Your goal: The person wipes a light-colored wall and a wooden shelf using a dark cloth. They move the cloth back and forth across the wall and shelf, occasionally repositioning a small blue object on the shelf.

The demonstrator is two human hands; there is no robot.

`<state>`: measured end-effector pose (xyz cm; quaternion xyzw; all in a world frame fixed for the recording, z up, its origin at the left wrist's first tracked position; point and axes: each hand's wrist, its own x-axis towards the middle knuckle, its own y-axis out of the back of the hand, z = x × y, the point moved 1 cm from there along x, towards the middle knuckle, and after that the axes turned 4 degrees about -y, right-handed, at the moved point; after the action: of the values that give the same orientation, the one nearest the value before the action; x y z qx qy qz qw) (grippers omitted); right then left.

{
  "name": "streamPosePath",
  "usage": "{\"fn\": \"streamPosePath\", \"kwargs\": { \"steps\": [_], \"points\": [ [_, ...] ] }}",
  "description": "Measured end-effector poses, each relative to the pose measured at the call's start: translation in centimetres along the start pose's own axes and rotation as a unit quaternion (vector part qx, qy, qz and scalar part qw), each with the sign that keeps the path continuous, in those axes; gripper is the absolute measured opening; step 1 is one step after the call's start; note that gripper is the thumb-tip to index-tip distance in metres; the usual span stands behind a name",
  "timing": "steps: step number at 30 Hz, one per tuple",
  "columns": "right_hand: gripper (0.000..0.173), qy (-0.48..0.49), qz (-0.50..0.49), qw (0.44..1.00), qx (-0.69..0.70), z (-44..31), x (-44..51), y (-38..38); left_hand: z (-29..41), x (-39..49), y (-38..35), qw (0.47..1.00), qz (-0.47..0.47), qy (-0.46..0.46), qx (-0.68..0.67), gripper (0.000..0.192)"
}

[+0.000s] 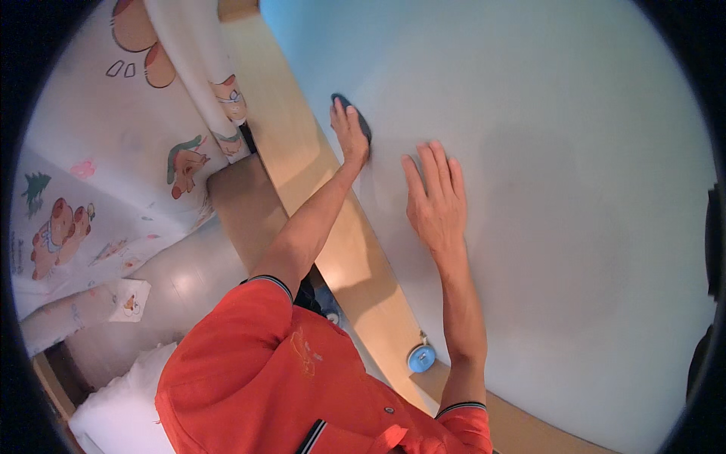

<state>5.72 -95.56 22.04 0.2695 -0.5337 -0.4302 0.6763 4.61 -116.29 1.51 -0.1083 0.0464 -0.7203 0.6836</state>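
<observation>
With its fingers over a dark, flat oval object (362, 120), my left hand (348, 131) presses against a large pale flat surface, close to a wooden ledge. What the dark object is cannot be told. My right hand (435, 198) lies to the right of it, palm down on or just over the pale surface (544, 227), fingers apart and nothing held. Both forearms reach out from red short sleeves.
A light wooden ledge (323, 187) runs diagonally beside the pale surface. On it, near my right elbow, is a round blue object (421, 358). Fabric printed with cartoon animals (125, 113) hangs at the left. A white pillow or cloth (125, 400) lies at the lower left.
</observation>
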Motion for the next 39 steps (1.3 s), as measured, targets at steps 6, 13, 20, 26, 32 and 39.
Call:
{"fn": "streamPosePath", "kwargs": {
  "steps": [6, 13, 20, 26, 32, 39],
  "points": [
    [0.04, -0.039, -0.074, 0.993, 0.084, -1.4, -5.7, -2.6, -6.0, -6.3, 0.9, 0.978, 0.031, 0.195, -0.068, 0.076],
    [0.039, -0.233, -0.096, 0.955, 0.153, -7.5, -17.9, -2.5, -5.9, -13.4, 1.6, 0.905, 0.023, 0.357, -0.23, 0.063],
    [0.039, -0.448, -0.059, 0.864, 0.22, -16.9, -28.7, -0.6, 2.3, -10.8, -0.9, 0.878, -0.144, 0.287, -0.355, 0.073],
    [0.041, -0.572, -0.026, 0.792, 0.212, -24.1, -33.4, -2.0, 16.0, -16.3, -3.0, 0.957, -0.177, -0.224, -0.055, 0.074],
    [0.035, -0.658, 0.021, 0.729, 0.188, -26.7, -35.2, -1.7, 19.1, -23.2, -3.5, 0.741, -0.25, -0.62, -0.062, 0.064],
    [0.03, -0.8, 0.105, 0.536, 0.249, -29.2, -37.3, -2.4, 14.9, -30.2, -1.9, 0.538, -0.499, -0.657, -0.176, 0.038]
  ]
}}
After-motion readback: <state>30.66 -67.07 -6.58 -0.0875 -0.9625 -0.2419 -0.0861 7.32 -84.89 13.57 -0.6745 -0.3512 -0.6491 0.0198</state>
